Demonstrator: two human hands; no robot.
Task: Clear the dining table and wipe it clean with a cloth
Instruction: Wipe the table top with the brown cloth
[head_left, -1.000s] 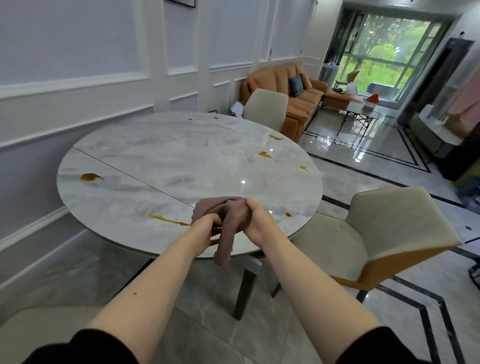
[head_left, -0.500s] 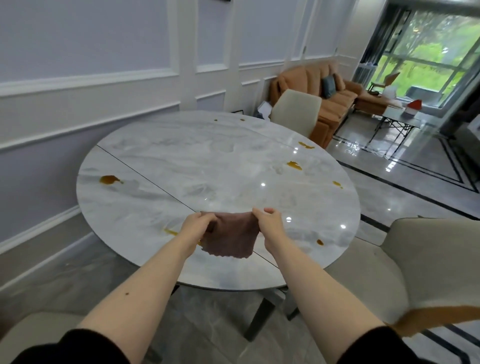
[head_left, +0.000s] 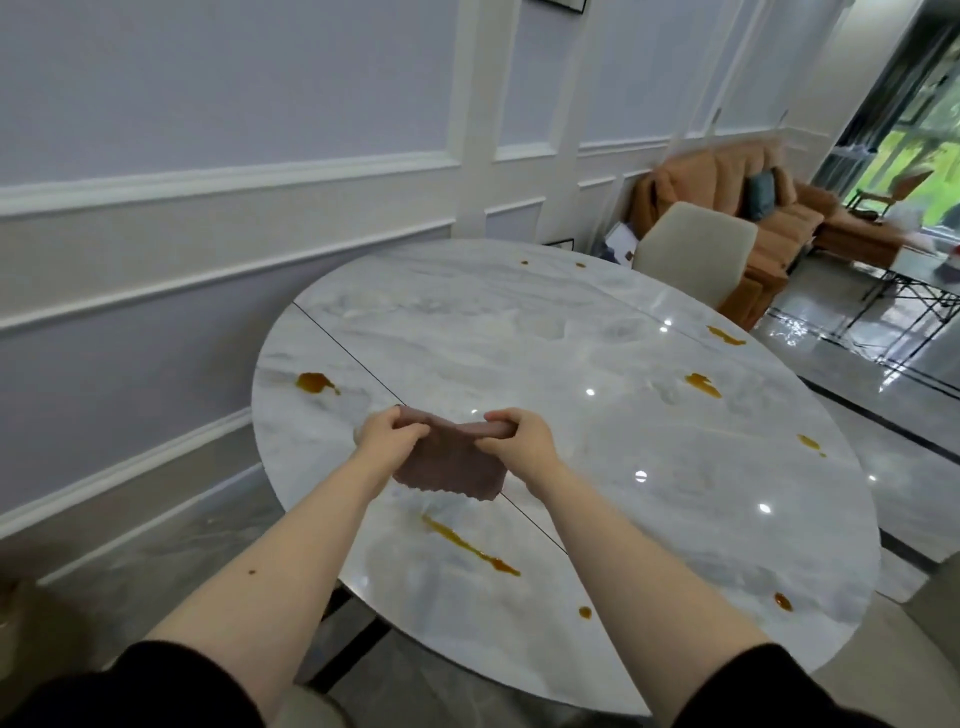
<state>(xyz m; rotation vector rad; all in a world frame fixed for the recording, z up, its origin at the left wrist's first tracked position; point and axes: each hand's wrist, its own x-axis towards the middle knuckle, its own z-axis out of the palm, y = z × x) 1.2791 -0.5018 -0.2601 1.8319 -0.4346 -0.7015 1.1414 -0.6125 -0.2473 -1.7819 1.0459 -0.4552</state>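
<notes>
Holding cloth (head_left: 449, 467) stretched above table (head_left: 519, 322), left hand (head_left: 384, 439) and right hand (head_left: 519, 441) fingers pinching its upper corners. Wiping apparently not yet begun (dishes already gone); amber spills (head_left: 470, 545) remaining.

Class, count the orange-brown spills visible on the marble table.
9: left edge; near streak; two near-edge drops; three right; two far. Cloth may hide more.

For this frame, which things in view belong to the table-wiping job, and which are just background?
Job:
table
cloth, stretched between both hands above the table
left hand, gripping the cloth
right hand, gripping the cloth
orange streak near the front edge
orange blob at the left
smaller spots at the right

Background:
chair
sofa
wall
</notes>
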